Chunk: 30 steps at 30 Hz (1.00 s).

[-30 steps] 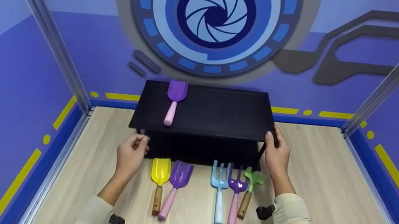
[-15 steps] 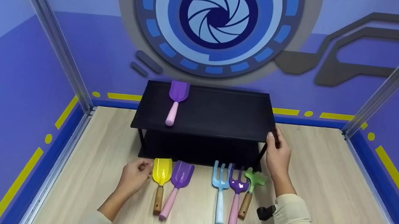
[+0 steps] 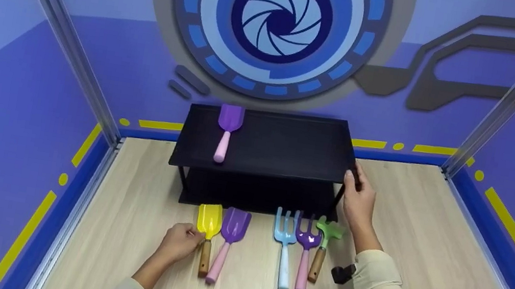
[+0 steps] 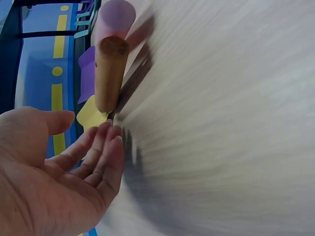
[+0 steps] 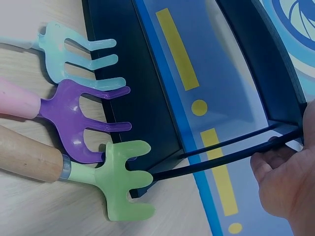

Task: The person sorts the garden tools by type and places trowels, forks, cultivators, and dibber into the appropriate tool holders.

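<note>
The open left hand (image 3: 179, 245) touched the yellow shovel's wooden handle (image 3: 204, 257); closing squarely around it seemed wise, while the right hand (image 3: 357, 197) gripped the black two-tier metal shelf (image 3: 282, 148).

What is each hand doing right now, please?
Left hand: open, beside the yellow shovel, holding nothing.
Right hand: gripping the black shelf.

We stood before a booth walled in purple-blue. On the back wall (image 3: 111, 54) we saw a large round emblem (image 3: 280, 19) shaped like a camera shutter, ringed in blue and grey, with grey angular bands (image 3: 457, 88) running off to the right. Two slanted aluminium posts (image 3: 61, 30) framed the corners. Yellow dashes and dots (image 3: 157, 124) lined the base of the walls above a blue border. The counter (image 3: 426, 254) was pale wood-grain, evenly lit.
</note>
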Motion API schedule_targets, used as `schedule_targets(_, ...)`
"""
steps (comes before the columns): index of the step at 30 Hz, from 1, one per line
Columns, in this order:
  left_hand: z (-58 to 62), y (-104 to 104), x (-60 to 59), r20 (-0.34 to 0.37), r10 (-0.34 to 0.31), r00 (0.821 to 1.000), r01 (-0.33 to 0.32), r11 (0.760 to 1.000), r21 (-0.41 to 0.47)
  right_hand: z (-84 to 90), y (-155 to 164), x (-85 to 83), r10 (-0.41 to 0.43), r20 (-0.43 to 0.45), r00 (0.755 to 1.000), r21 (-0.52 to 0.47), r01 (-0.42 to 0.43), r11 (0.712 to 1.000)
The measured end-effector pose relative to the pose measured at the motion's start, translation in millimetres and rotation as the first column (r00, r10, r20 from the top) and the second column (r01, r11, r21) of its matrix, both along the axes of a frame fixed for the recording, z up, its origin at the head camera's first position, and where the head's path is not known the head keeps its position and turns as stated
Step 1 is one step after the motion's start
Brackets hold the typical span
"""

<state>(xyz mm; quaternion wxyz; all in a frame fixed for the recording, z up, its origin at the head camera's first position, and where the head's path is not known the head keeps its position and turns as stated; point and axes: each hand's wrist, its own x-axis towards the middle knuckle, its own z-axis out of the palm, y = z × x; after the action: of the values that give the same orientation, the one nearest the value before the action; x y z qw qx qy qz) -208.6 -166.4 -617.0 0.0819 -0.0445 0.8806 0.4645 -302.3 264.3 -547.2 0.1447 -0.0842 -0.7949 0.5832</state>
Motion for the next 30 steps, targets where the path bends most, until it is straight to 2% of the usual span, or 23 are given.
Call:
schedule_targets(4, -2.7, 1, 1.5, 0.010, -0.020, 1.000, 0.020, 1.000, -0.022, -1.5, 0, -0.6, -0.005, 0.008, 1.000, 0.002, 0.005, 1.000)
schedule_targets(8, -3.9, 2, -0.2, 0.055, -0.030, 0.998, 0.032, 0.999, -0.043, -1.9, 0, -0.7, -0.007, 0.012, 1.000, 0.005, 0.007, 1.000)
schedule_targets(17, -9.8, 1, -4.2, 0.121, -0.050, 0.991, 0.057, 0.997, -0.054, -3.3, -2, 1.8, 0.016, -0.025, 1.000, -0.008, -0.016, 1.000)
schedule_targets(30, -8.9, 0, -8.7, 0.100, -0.101, 0.990, 0.108, 0.992, -0.068, -1.6, -1, -0.6, 0.011, -0.033, 0.999, -0.038, -0.012, 0.999)
